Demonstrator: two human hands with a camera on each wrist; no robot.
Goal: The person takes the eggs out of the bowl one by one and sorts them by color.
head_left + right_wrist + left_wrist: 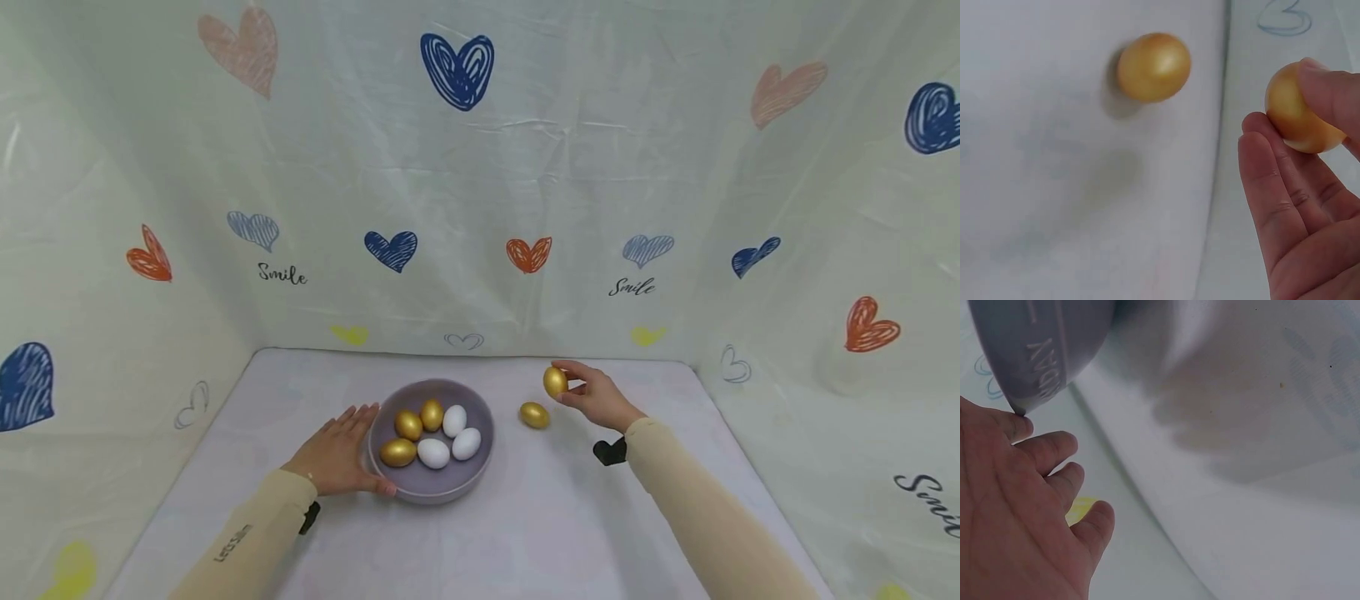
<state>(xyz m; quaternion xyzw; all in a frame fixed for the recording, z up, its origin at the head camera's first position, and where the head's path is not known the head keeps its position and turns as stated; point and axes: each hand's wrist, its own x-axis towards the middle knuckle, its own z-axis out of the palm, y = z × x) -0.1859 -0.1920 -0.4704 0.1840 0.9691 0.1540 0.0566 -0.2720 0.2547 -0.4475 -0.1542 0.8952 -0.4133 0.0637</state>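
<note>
On my left, the left hand [339,454] lies flat on the bench [525,533] with its fingers spread and fairly straight, pressed up against the left side of the grey bowl [480,468]; from the left wrist view I see the fingertips [1054,447] touching the underside of the bowl's rim [1035,356], holding nothing. The forearm in its beige sleeve [247,537] comes in from the lower left, low over the bench. Inside the bowl I count three gold eggs [409,424] on the left side and three white eggs [454,421] on the right, packed close together. Just right of the bowl, a loose gold egg [534,414] lies on its side on the bench, apart from the bowl and close below the right hand. Further right, the right hand [596,396] holds another gold egg, the held egg [555,382], lifted clear of the bench; the right wrist view shows it pinched between thumb and fingertips [1329,94], with the remaining fingers reaching loosely beneath it. That arm comes in from the lower right, the wrist bent back towards the bowl, so the held egg sits just above the loose one.
</note>
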